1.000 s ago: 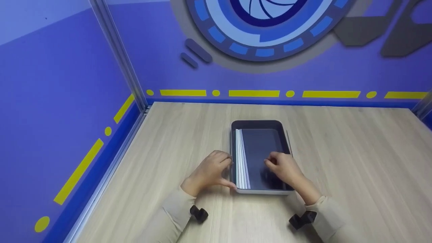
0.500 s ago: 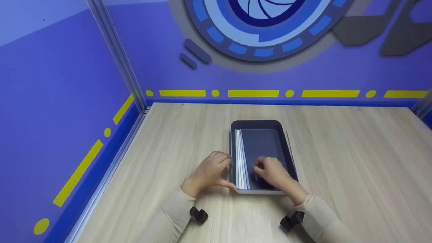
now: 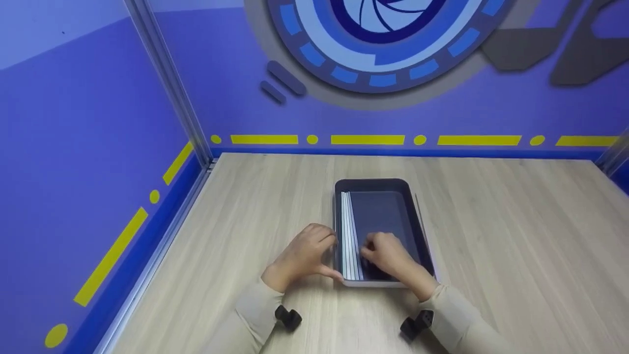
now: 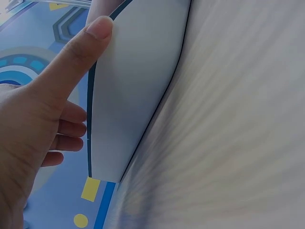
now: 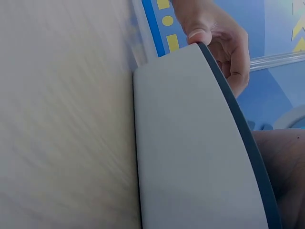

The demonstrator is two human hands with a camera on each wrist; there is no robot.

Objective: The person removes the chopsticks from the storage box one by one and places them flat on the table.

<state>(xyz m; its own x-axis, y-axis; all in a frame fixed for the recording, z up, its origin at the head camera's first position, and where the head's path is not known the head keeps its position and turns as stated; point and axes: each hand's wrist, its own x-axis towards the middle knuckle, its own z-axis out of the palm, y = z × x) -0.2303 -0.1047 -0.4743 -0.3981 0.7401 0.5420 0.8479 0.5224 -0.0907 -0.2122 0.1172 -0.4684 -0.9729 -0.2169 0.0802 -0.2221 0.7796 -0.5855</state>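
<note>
A shallow dark-lined tray (image 3: 388, 206) with a pale outer wall (image 4: 138, 90) lies on the table. Several long white strips (image 3: 350, 236) run side by side along its left inner side, fanning slightly toward the near end. My left hand (image 3: 307, 253) grips the near left corner, its thumb (image 4: 86, 47) on the rim and the fingers along the left wall. Over the near part of the tray is my right hand (image 3: 388, 253), fingers curled, the tips close beside the rightmost strip. I see nothing in those fingers; their undersides are hidden, and contact with the strip is unclear.
The tray stands on a light wood-grain table (image 3: 506, 231). A thin dark line (image 3: 418, 209) shows just outside the tray's right rim. Blue printed panels (image 3: 314, 118) rise behind and at the left, joined by a metal post (image 3: 169, 73).
My right hand has moved left across the tray, from near its right wall to beside the strips. My left hand has stayed at the corner, and the strips look much the same.
</note>
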